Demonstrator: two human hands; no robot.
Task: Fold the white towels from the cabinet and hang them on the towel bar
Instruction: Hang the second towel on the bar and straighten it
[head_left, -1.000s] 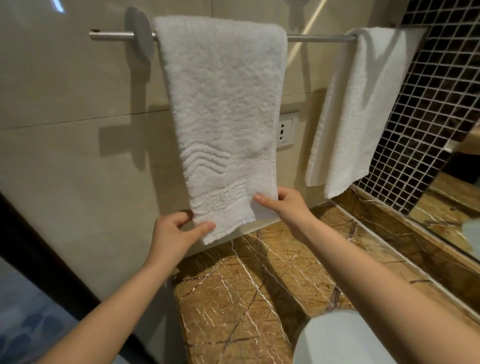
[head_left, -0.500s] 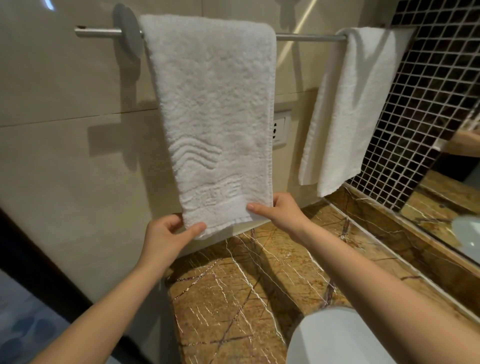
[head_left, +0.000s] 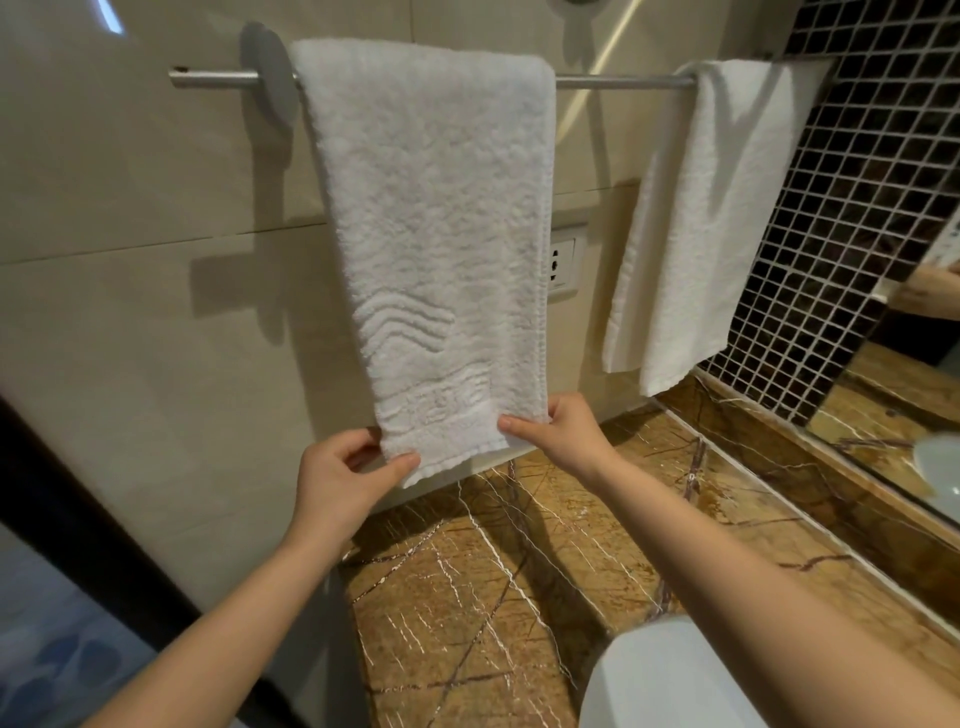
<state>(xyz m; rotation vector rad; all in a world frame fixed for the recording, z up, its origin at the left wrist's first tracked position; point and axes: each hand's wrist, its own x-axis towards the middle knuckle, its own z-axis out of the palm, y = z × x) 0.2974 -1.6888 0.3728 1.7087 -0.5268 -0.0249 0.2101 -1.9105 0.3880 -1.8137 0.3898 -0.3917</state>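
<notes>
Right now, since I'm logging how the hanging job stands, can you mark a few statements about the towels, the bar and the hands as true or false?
1. Two white towels, a wave-embossed towel and a plain towel, hang over the towel bar. True.
2. The left hand holds nothing. False: it pinches the wave-embossed towel's bottom left corner.
3. The right hand pinches that towel's bottom right corner. True.
4. The wall socket sits left of the wave-embossed towel. False: it sits at that towel's right edge, between the two towels.
</notes>
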